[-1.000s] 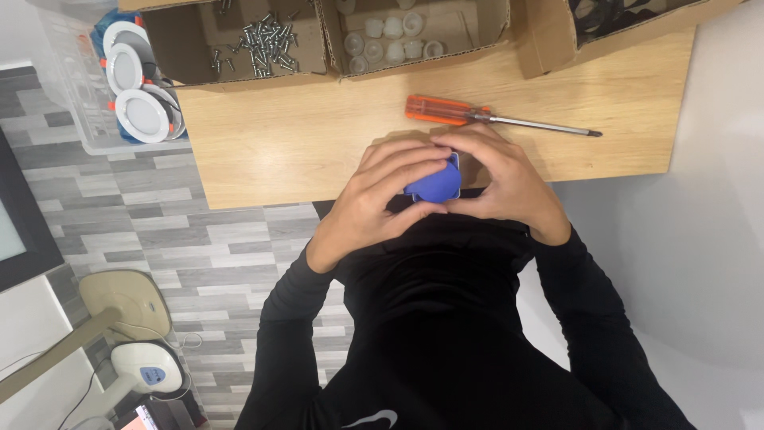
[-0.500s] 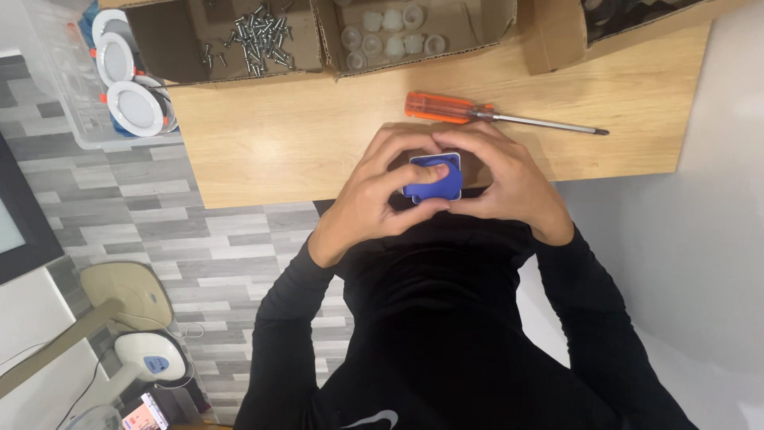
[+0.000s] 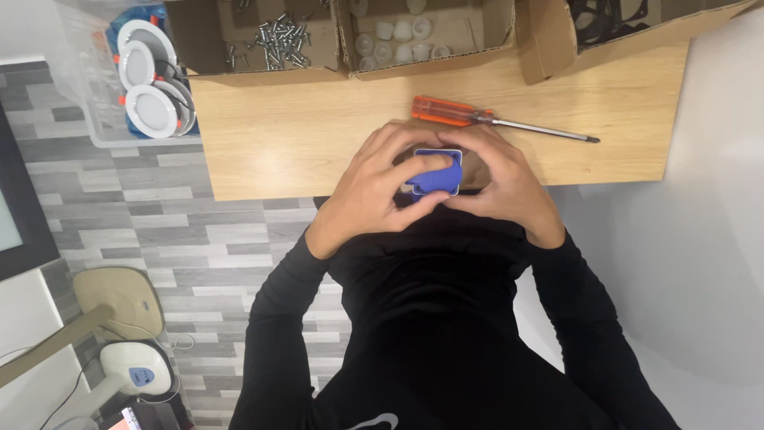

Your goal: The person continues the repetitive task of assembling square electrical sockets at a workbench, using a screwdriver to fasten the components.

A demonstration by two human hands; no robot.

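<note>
Both hands are meeting at the near edge of a light wooden tabletop (image 3: 318, 143), curled around 1 small blue square plastic part (image 3: 436, 172). The left hand (image 3: 374, 187) is wrapping its fingers over the part's left side and its thumb is lying beneath the lower edge, so it is mostly closed around the piece. The right hand (image 3: 503, 187) is cupping the right side in the same way, fingers bent over the top and closed against the part. Only the blue face and a pale rim are showing between the fingers; the rest is hidden. Black long sleeves (image 3: 278, 342) are running down from both wrists toward the camera.

Just beyond the knuckles, 1 screwdriver with an orange translucent handle and a thin steel shaft (image 3: 477, 119) is lying flat on the wood, its tip pointing right, apart from both hands. Farther back, 3 open brown cardboard boxes are lining the far edge: the left box (image 3: 207, 48) is holding loose silver screws (image 3: 278, 36), the middle box (image 3: 501, 24) is holding small pale round caps (image 3: 398, 36), and the right box (image 3: 549, 40) is holding dark parts too cropped to identify. Off the table's left end, a clear plastic bin (image 3: 87, 95) is holding round white ring-shaped fittings (image 3: 151, 111) above the grey plank floor (image 3: 119, 215).
</note>
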